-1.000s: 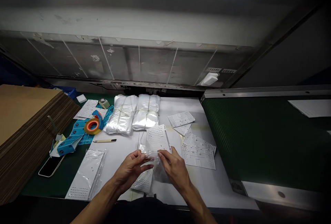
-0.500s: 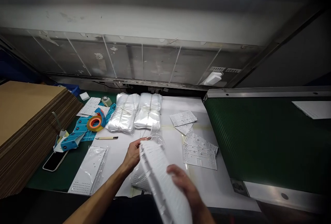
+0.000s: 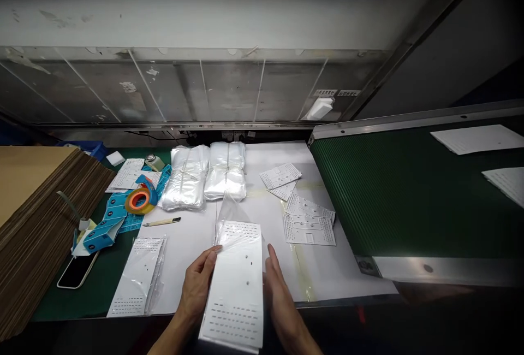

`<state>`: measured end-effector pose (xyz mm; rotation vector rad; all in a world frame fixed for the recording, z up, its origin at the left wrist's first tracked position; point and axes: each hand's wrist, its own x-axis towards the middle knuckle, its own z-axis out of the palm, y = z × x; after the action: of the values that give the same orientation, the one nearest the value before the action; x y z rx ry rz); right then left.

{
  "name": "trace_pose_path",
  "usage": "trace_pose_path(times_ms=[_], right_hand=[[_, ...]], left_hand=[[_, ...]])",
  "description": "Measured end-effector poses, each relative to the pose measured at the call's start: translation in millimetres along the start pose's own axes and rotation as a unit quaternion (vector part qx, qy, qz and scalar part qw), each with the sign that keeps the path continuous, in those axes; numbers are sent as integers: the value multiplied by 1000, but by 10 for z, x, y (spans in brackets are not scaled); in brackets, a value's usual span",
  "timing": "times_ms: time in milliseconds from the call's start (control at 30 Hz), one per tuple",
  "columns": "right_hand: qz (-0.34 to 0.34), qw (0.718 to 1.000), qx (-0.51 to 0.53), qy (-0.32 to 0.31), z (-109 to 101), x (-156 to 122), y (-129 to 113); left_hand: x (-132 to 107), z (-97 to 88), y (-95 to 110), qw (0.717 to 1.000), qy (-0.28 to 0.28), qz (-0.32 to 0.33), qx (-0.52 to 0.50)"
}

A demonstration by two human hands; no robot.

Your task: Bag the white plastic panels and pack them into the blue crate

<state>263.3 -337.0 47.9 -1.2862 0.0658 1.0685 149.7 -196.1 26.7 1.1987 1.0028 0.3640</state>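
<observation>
In the middle at the front, my left hand (image 3: 196, 287) grips the left edge of a stack of long white slotted panels (image 3: 235, 289), thumb on top. The far end of the stack sits in a clear plastic bag (image 3: 232, 210), whose top spreads beyond it; how far the bag covers the panels I cannot tell. My right hand (image 3: 284, 308) is held flat with fingers stretched out along the stack's right edge, close to it or touching. To the left lie similar white panels in a clear bag (image 3: 137, 276).
Two tied bundles of clear bags (image 3: 186, 177) lie behind. Small white slotted plates (image 3: 310, 229) rest on the right. Left are a knife (image 3: 161, 222), tape rolls (image 3: 141, 200), a phone (image 3: 77, 270) and stacked cardboard (image 3: 45, 235). A green conveyor (image 3: 388, 202) carries white panels (image 3: 478, 139).
The panel stack has turned from edge-on to lying face up, with its far end in the bag. My right hand has gone from gripping it to flat beside it. The view has shifted.
</observation>
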Motion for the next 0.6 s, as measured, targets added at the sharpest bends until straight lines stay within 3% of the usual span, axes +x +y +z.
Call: trace_pose_path(times_ms=[133, 200, 300, 433, 533, 600], right_hand=[[-65, 990, -117, -33, -161, 98, 55], [-123, 975, -184, -23, -201, 235, 60], [-157, 954, -254, 4, -191, 420, 25], [-167, 935, -313, 27, -170, 375, -17], [-162, 919, -359, 29, -187, 72, 0], [-129, 915, -383, -5, -207, -187, -2]], left_hand=[[-79, -111, -184, 993, -21, -51, -101], [-78, -125, -232, 988, -27, -59, -137], [-59, -109, -243, 987, -38, -71, -141], [-137, -146, -260, 999, -17, -35, -28], [-318, -285, -338, 993, -3, 26, 112], [-464, -401, -358, 984, -23, 64, 164]])
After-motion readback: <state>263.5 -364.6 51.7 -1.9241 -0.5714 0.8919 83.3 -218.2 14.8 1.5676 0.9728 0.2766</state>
